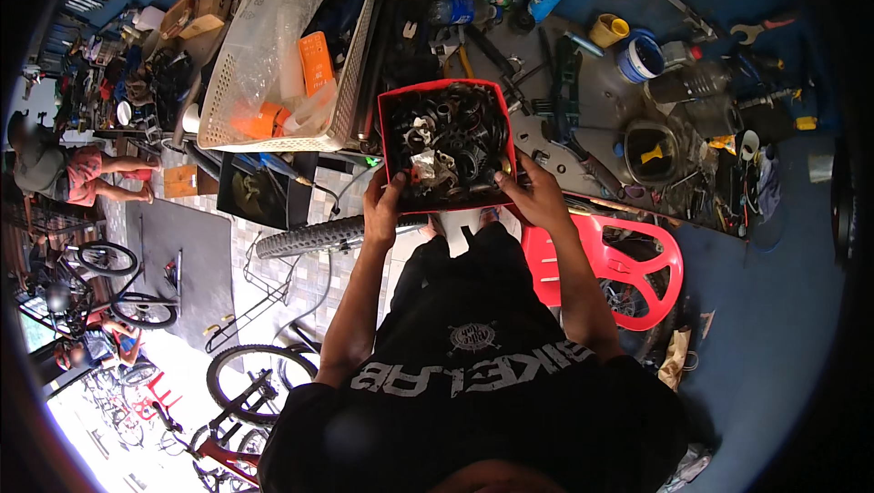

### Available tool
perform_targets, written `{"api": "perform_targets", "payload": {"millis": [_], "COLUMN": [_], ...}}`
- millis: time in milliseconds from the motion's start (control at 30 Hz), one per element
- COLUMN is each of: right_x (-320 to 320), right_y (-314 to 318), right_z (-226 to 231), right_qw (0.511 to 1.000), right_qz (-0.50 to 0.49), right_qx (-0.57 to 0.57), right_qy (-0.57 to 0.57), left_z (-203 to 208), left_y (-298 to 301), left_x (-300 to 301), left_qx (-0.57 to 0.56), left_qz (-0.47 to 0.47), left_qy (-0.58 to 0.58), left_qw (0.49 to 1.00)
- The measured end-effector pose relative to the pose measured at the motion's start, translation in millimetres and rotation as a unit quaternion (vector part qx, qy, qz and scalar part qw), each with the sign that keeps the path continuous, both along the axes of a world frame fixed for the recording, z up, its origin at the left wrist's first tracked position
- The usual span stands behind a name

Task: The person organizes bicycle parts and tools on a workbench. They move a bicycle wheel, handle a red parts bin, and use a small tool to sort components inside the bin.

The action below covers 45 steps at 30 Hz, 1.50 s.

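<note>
A red square box (383, 124), full of dark small metal parts (464, 133) with a few silvery pieces among them, is held in front of me at the workbench edge. My left hand (382, 206) grips its near left corner, the thumb over the rim. On the near right corner, my right hand (537, 194) is closed the same way, thumb inside the edge. The fingers under the box are hidden. I cannot tell whether the box also rests on the bench.
A cream plastic basket (213, 103) with bubble wrap and orange packages stands left of the box. Tools, bottles and a blue-rimmed tub (641, 58) crowd the bench (596, 83). A red chair (672, 261) stands at right, a tire (314, 236) lower left. Two people are at far left.
</note>
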State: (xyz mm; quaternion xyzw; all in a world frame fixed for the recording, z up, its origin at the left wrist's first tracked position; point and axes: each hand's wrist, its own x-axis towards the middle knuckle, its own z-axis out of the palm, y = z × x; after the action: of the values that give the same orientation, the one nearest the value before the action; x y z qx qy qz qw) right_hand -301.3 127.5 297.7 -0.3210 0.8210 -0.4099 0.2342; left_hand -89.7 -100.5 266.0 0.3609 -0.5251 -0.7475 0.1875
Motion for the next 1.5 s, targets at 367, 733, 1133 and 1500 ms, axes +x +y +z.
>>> {"api": "perform_targets", "payload": {"millis": [367, 733, 1133, 1500], "right_x": [-30.4, -31.2, -78.0, -71.7], "right_y": [-21.1, -58.5, -91.8, -114.9], "right_z": [76.7, 74.4, 78.4, 75.2], "right_qw": [0.982, 0.881, 0.946, 0.977], "right_qz": [0.037, 0.347, 0.199, 0.162], "right_qx": [-0.027, -0.006, -0.034, -0.045], "right_qy": [0.185, 0.321, 0.253, 0.13], "left_z": [18.7, 83.8, 100.7, 95.4], "left_y": [2.6, 16.3, -43.1, -33.4], "left_x": [5.6, -27.7, -38.8, -51.9], "left_qx": [-0.191, -0.616, -0.538, -0.482], "left_qz": [0.061, -0.097, -0.035, 0.01], "left_qy": [-0.156, -0.207, -0.136, -0.105], "left_qw": [0.967, 0.753, 0.831, 0.87]}}
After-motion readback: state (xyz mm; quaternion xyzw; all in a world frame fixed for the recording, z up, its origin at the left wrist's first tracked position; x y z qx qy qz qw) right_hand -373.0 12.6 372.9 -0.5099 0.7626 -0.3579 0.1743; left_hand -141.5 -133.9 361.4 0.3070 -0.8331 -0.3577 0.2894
